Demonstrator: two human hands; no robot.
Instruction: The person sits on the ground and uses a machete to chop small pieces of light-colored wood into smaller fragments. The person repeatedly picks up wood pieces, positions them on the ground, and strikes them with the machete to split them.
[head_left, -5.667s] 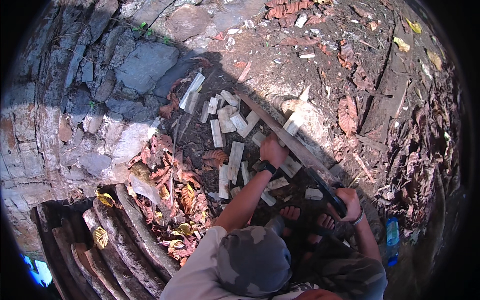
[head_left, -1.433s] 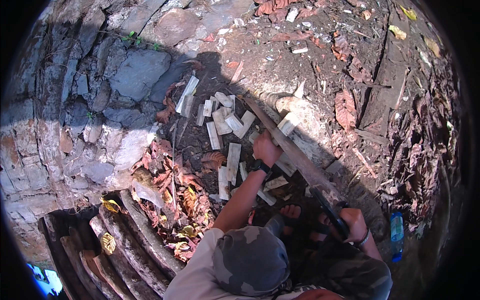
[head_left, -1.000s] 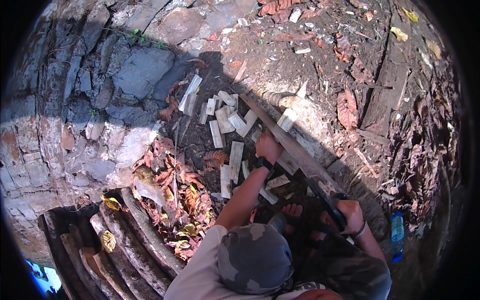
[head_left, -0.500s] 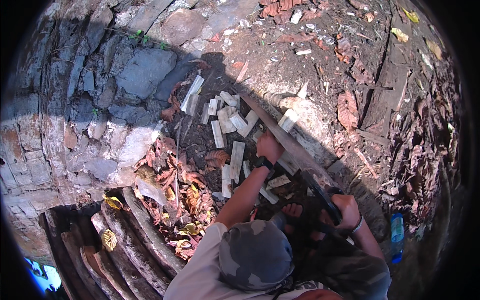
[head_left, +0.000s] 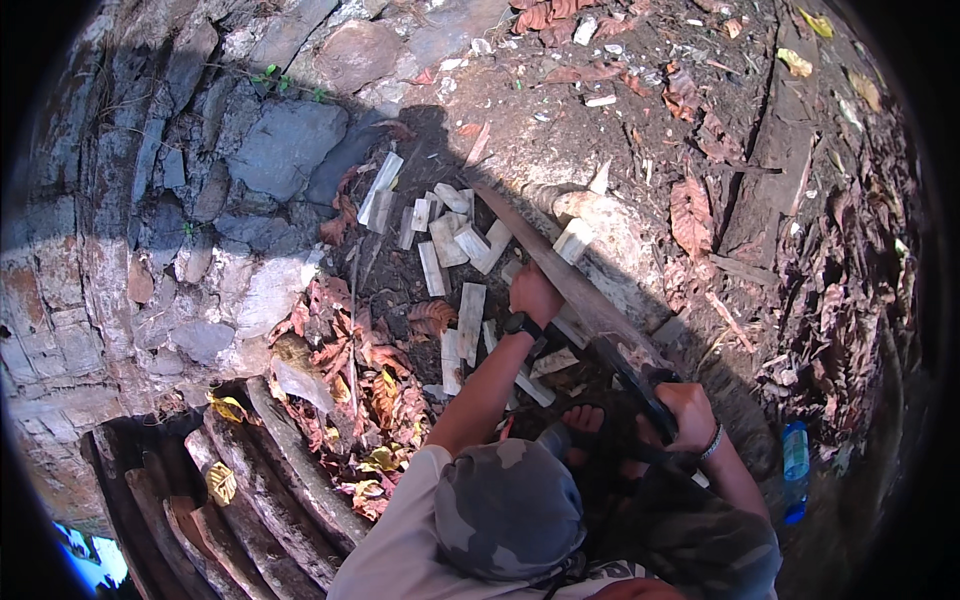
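Observation:
My right hand (head_left: 690,415) is closed round the black handle (head_left: 645,400) of a long handsaw. Its brownish blade (head_left: 565,268) slants up and left, away from me. Close along the near side of the blade, my left hand (head_left: 535,293) is closed and bears a dark wristwatch. A pale piece of wood (head_left: 573,241) shows just past the blade, in line with that hand; the blade and fingers hide where it is gripped. Several short cut wood pieces (head_left: 450,240) lie loose on the dark soil left of the saw, with longer ones (head_left: 472,322) nearer me.
A stone wall (head_left: 285,150) rises on the left. Logs (head_left: 260,480) lie side by side at lower left, with dry leaves (head_left: 380,400) beside them. On the right lie a blue-tinted plastic bottle (head_left: 795,470) and a long plank (head_left: 770,200). My foot (head_left: 583,418) is below the saw.
My right hand and the saw handle have shifted slightly forward and left. My left hand stays in nearly the same place, and the loose wood pieces have not moved.

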